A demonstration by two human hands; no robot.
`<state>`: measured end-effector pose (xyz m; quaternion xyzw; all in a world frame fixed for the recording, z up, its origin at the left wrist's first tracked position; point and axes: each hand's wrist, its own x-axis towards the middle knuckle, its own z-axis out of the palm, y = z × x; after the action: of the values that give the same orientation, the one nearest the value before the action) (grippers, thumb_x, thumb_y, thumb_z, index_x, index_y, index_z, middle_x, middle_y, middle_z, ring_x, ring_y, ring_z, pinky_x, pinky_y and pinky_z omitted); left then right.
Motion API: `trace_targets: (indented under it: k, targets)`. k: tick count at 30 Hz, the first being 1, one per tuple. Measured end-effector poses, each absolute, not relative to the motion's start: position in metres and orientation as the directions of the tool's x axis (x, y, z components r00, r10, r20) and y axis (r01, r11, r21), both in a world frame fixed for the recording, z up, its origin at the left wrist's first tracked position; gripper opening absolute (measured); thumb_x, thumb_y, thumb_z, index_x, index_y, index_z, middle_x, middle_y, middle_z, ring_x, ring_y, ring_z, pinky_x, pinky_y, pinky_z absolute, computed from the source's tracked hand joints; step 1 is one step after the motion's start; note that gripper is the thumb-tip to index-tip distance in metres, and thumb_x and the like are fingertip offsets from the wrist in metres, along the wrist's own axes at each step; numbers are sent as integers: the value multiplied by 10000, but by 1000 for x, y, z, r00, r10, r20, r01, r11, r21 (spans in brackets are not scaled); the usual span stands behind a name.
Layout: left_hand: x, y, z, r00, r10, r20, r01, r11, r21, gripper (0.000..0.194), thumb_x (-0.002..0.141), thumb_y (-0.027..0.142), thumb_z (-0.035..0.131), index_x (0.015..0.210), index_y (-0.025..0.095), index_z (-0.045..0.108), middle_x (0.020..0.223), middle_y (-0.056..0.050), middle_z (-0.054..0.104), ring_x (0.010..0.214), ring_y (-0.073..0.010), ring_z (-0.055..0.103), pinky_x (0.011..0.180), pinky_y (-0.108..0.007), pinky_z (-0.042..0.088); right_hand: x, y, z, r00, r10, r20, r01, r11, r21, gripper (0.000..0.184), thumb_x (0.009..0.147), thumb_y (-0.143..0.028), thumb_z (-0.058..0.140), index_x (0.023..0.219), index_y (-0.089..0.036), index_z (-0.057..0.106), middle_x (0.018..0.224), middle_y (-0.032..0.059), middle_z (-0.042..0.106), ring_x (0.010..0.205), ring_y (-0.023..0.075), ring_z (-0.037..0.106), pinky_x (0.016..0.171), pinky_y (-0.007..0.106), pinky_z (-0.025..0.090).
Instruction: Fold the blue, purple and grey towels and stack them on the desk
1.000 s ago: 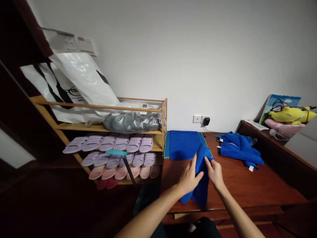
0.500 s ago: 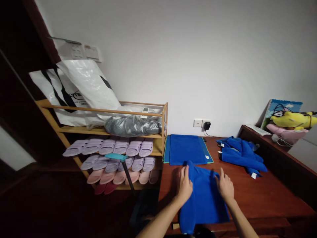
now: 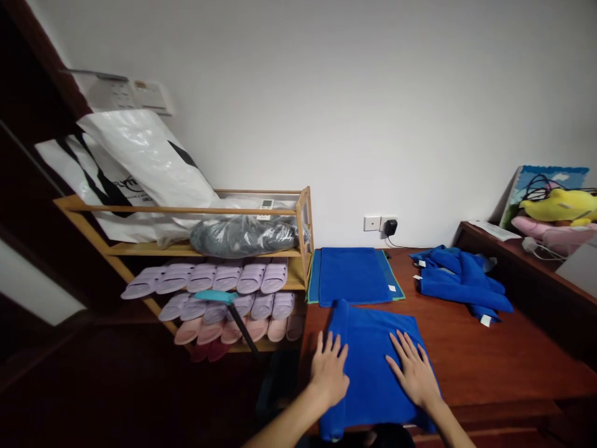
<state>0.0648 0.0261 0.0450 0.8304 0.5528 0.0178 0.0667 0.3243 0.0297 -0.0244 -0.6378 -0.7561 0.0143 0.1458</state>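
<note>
A blue cloth [image 3: 373, 354] lies spread on the wooden table in front of me, its left edge a raised fold running from back to front. On that left edge rests my left hand [image 3: 329, 368], fingers spread. My right hand [image 3: 414, 371] lies flat on the right part of the same cloth, fingers also apart. Just behind it, a flat stack of blue cloths [image 3: 352, 275] shows green edging and a small white tag. Further right sits a crumpled heap of blue cloths [image 3: 459, 280] with several white tags.
To the left stands a wooden shoe rack [image 3: 186, 250] with purple and pink slippers and white bags [image 3: 149, 162]. A teal-topped stick [image 3: 217, 297] leans before it. A black plug [image 3: 390, 228] sits in the wall. On the right ledge lies a yellow plush toy [image 3: 559, 205].
My left hand has let go of the cloth's rolled left edge and flattened out. My right hand has moved inward onto the cloth, which now lies flatter. The view has shifted slightly.
</note>
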Motion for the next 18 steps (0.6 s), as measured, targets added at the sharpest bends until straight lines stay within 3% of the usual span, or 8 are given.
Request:
trace_targets:
  k: [3,5,9,11,14,18]
  targets:
    - [45,24,65,249,967,-50,968,-248,36,593,719,295,545,1293,144,550,1441,-162,387,1375,-394,199,1110,-607,6,333,31,-27,-155,966,205,959,197,-205,621,881,-597,314,1437,-326,260,1491,8,308,1387,247,233,1115,518,224]
    - [51,19,75,240,971,7,968,-240,71,586,742,247,518,1309,96,523,1485,-175,292,1397,-365,137,1128,-571,31,340,31,-29,-164,964,211,959,206,-195,620,881,-595,322,1438,-332,254,1492,10,309,1386,249,237,1111,519,229]
    - [93,3,75,535,841,78,796,-533,285,591,870,331,420,1426,147,346,1549,-84,136,1425,-248,59,1160,-475,97,370,31,-34,-206,955,211,955,244,-170,630,878,-588,340,1446,-348,215,1500,4,295,1386,247,236,1100,510,258]
    - [113,-3,68,628,776,51,711,-600,366,575,912,416,363,1439,192,319,1549,-61,164,1424,-232,84,1160,-476,110,391,31,-35,-235,952,197,950,268,-158,636,878,-584,346,1451,-354,190,1504,0,281,1386,248,235,1097,504,267]
    - [118,-6,57,609,792,-45,728,-535,429,568,911,483,354,1420,230,361,1535,-75,221,1413,-263,147,1147,-519,121,422,32,-32,-281,948,153,942,303,-148,643,882,-575,351,1456,-366,152,1518,-8,241,1391,245,214,1106,501,255]
    - [74,-4,56,482,867,-127,836,-412,363,546,858,350,442,1397,266,400,1512,-53,291,1399,-266,205,1141,-550,97,451,35,-26,-294,952,88,942,304,-143,636,890,-568,334,1457,-391,107,1531,-24,193,1397,233,189,1113,509,245]
